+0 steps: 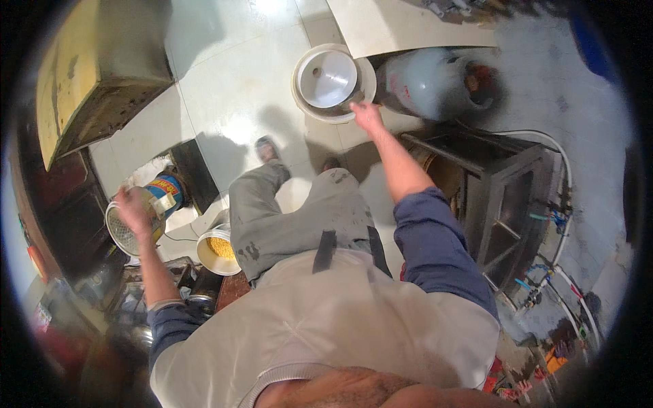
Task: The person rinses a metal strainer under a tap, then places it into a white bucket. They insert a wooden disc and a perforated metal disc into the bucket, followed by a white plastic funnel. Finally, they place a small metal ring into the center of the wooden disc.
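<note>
My left hand (135, 212), blurred by motion, is closed at the rim of a round pale mesh strainer (120, 232) on the left; its fingertips are smeared. Just behind the strainer stands a tin with a blue and red label (178, 188). Out in front, my right arm is stretched forward, and my right hand (368, 117) is closed at the near right edge of a round white bowl (327, 78). That bowl sits within a wider cream tub (368, 76). My right fingers are partly hidden from above.
A white bucket of yellow grains (219, 251) stands by my left leg. A pale gas cylinder (425, 83) lies right of the tub, near a dark metal frame (500, 204). Hoses (563, 166) run along the right. A worn yellow cabinet (95, 75) stands far left.
</note>
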{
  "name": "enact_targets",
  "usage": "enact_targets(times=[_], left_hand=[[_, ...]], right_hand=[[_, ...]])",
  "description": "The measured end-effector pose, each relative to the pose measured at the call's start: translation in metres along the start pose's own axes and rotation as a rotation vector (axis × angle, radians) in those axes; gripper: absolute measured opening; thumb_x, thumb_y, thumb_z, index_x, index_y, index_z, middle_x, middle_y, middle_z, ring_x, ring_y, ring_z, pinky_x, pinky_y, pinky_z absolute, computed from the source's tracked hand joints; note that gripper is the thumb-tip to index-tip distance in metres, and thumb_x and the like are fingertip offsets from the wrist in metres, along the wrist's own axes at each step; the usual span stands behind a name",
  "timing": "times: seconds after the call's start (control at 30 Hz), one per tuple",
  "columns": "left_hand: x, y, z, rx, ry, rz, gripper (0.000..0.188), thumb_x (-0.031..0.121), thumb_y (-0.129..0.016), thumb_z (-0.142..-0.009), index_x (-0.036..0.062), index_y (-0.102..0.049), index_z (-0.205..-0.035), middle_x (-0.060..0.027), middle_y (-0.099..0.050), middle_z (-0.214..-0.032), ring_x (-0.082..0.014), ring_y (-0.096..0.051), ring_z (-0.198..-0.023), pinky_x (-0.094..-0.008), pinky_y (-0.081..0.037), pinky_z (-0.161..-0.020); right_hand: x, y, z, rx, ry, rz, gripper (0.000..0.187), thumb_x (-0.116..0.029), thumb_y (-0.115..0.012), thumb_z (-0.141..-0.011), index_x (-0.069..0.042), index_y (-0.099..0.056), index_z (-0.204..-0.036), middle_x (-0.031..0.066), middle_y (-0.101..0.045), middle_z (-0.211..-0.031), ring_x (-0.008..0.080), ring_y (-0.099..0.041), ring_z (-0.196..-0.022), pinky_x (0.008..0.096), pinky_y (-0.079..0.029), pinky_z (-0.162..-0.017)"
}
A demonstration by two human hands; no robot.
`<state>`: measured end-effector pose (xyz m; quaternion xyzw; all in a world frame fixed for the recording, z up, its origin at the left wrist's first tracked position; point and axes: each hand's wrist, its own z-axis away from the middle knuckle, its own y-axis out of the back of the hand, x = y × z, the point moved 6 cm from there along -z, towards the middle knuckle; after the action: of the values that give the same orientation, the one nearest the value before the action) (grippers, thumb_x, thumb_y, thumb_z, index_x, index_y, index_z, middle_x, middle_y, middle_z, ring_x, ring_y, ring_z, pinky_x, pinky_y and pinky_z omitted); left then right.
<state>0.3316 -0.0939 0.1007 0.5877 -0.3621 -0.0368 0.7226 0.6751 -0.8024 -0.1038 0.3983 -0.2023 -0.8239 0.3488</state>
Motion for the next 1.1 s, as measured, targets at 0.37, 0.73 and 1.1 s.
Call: enact_targets(times=[0.37, 0.73, 1.1], left_hand=[[0.307, -0.555, 0.12, -0.676, -0.536, -0.074, 0.087, 0.029, -0.079, -0.087, -0.0048, -0.037, -0.155, -0.031, -0.045, -0.154, -0.0419, -0.045, -0.144, -0.0473, -0.037, -0.123], [0.228, -0.54, 0.079, -0.771, -0.514, 0.058, 0.067, 0.016, -0.065, -0.096, 0.0052, -0.043, -0.158, -0.0226, -0.05, -0.155, -0.0359, -0.049, -0.145, -0.0497, -0.04, -0.122], [0.228, -0.472, 0.074, -0.463, -0.4, 0.275, 0.058, 0.02, -0.071, -0.096, 0.0013, -0.053, -0.148, -0.0202, -0.055, -0.152, -0.0345, -0.061, -0.133, -0.0469, -0.05, -0.113]], right_hand=[[0.002, -0.048, -0.208, 0.134, 0.166, 0.454, 0.069, -0.04, -0.075, -0.09, 0.011, -0.057, -0.135, 0.0323, -0.061, -0.139, 0.043, -0.06, -0.131, 0.0474, -0.049, -0.111], [-0.038, -0.089, -0.187, 0.073, 0.43, 0.536, 0.035, -0.008, -0.053, -0.097, 0.0, -0.064, -0.129, 0.0295, -0.071, -0.118, 0.0446, -0.069, -0.116, 0.0517, -0.054, -0.103], [-0.022, 0.023, -0.058, 0.057, 0.661, -0.14, 0.042, -0.013, -0.056, -0.102, 0.003, -0.056, -0.141, 0.0167, -0.075, -0.116, 0.0359, -0.072, -0.107, 0.046, -0.056, -0.098]])
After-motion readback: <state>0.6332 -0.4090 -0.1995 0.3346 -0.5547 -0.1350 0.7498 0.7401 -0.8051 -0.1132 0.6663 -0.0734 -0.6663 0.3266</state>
